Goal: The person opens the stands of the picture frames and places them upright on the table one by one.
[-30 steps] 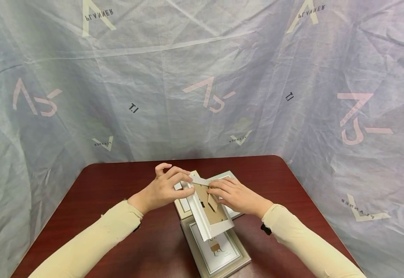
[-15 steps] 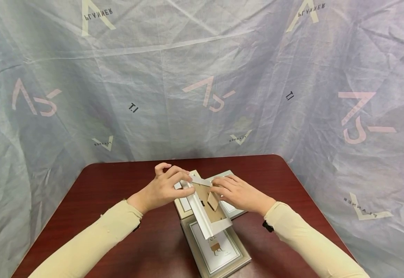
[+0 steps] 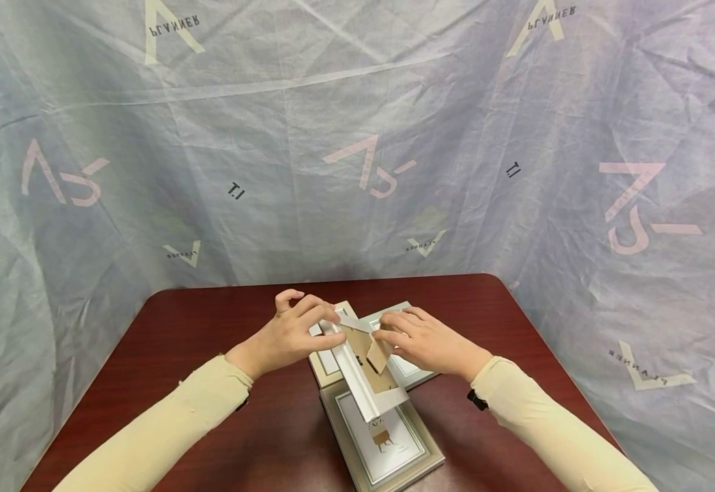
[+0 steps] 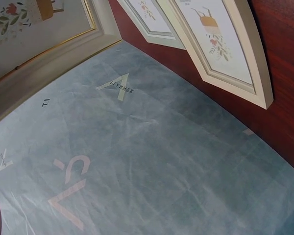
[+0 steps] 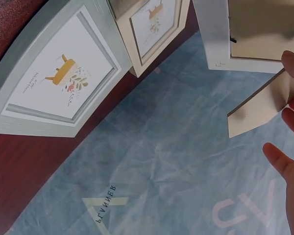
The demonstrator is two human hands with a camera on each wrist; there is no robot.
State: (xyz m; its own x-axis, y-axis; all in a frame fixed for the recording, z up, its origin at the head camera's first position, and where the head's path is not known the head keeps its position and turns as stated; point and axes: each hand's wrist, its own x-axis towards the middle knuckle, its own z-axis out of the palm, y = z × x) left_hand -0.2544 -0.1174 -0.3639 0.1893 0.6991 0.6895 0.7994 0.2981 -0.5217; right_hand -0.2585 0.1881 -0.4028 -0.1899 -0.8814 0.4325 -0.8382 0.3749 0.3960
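Note:
My left hand (image 3: 292, 331) grips the edge of a white picture frame (image 3: 355, 379), which is tilted with its brown back towards the head camera. The fingers of my right hand (image 3: 421, 339) hold the frame's hinged stand (image 3: 377, 357) near its edge. In the right wrist view the stand (image 5: 257, 107) sticks out from the back at an angle, fingertips right at it. Below the held frame lies a larger taupe picture frame (image 3: 427, 447), partly covered by it.
A cream frame (image 3: 321, 372) and a pale grey-green frame (image 3: 421, 378) lie on the dark red table (image 3: 222, 417) under and beside the hands. A frame front with gold inner trim (image 4: 68, 49) shows in the left wrist view. Grey printed sheeting (image 3: 308, 225) surrounds the table.
My right hand has moved slightly to the right, and the stand has swung further out from the frame's back. The held frame has tilted a little; my left hand has stayed nearly in place.

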